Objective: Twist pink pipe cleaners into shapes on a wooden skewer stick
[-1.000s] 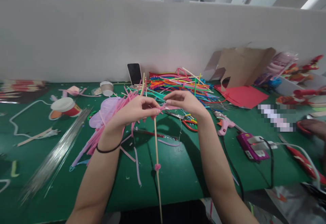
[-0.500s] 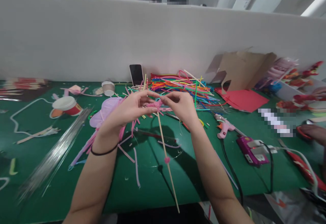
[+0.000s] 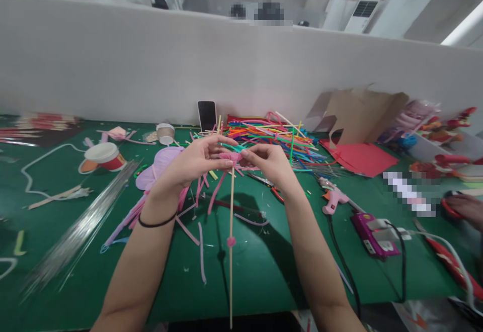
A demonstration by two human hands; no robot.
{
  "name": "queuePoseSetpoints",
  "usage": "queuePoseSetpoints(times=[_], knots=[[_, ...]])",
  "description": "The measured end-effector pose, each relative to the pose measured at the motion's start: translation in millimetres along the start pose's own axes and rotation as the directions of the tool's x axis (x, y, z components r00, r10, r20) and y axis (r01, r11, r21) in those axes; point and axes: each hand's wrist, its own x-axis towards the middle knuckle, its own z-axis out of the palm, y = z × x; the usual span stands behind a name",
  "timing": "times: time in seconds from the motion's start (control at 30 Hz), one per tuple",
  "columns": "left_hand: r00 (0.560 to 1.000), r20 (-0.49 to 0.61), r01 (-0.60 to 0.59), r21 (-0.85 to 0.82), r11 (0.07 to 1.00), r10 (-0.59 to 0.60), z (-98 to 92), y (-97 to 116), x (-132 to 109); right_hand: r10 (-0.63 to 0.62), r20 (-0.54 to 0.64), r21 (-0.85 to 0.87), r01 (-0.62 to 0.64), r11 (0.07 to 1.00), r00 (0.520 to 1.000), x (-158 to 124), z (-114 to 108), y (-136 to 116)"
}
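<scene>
I see left hand (image 3: pixel 199 160) pinching pink piece (image 3: pixel 229 156) at top of stick (image 3: pixel 231 201); right hand (image 3: pixel 267 165) pinched narrow at its 3 o'clock edge. Stick runs to 6, bead (image 3: pixel 231 241) partway. Phone (image 3: pixel 207 114) at 11, glue gun (image 3: pixel 333 198) at 4.

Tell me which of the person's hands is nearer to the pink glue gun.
Right. The right hand is left of the pink glue gun and farther back; the left hand is farther left, beyond the right one.
</scene>
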Motion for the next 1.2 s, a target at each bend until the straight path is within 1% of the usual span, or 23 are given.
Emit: queuePoseSetpoints(times=[0.1,0.3,0.4,0.47,0.53,0.6,0.7,0.8,0.87,0.97,1.07,1.2], knots=[[1.0,-0.003,0.021,0.009,1.0,-0.021,-2.4,-1.5,0.9,-0.013,-0.013,0.011,0.013,1.0,1.0,1.0,1.3,3.8],[0.994,0.024,0.112,-0.061,0.992,-0.111,-12.8,-6.0,0.8,-0.048,-0.097,-0.024,0.046,0.999,0.994,5.3,2.2,9.9],[0.994,-0.002,0.111,-0.033,0.993,-0.111,-17.8,-10.0,0.9,-0.045,-0.158,-0.024,0.041,0.999,0.986,6.3,2.8,8.3],[0.995,-0.055,0.079,0.01,0.997,-0.079,-19.1,-13.3,2.1,-0.025,-0.173,0.008,0.027,1.0,0.985,6.2,2.8,6.5],[0.989,-0.144,0.037,0.03,0.999,-0.032,-18.8,-16.3,4.0,0.015,-0.132,0.065,-0.007,0.998,0.991,6.1,2.0,6.0],[0.974,-0.224,0.016,0.015,1.0,-0.012,-17.6,-18.0,5.9,0.064,-0.049,0.12,-0.057,0.991,0.997,6.3,0.2,7.6],[0.958,-0.287,0.02,-0.031,0.999,-0.028,-16.2,-17.6,7.4,0.122,0.052,0.128,-0.128,0.984,0.991,7.3,-2.1,12.5],[0.947,-0.317,0.037,-0.043,0.998,-0.049,-16.0,-15.1,7.2,0.138,0.067,0.082,-0.143,0.986,0.988,8.5,-1.3,16.3],[0.952,-0.304,0.043,-0.007,0.999,-0.043,-15.9,-13.5,6.6,0.115,0.029,0.056,-0.116,0.992,0.993,9.1,0.6,17.1],[0.972,-0.235,0.027,0.078,0.997,-0.008,-14.9,-12.7,6.4,0.064,-0.007,0.037,-0.063,0.997,0.998,9.5,2.5,17.0],[0.986,-0.164,0.003,0.149,0.989,0.021,-13.2,-14.4,7.6,0.044,0.016,0.025,-0.044,0.999,0.999,9.7,2.7,16.8],[0.988,-0.146,-0.011,0.273,0.962,0.053,-11.5,-16.7,9.8,0.024,0.052,-0.002,-0.024,1.0,0.998,9.9,2.8,16.6]])
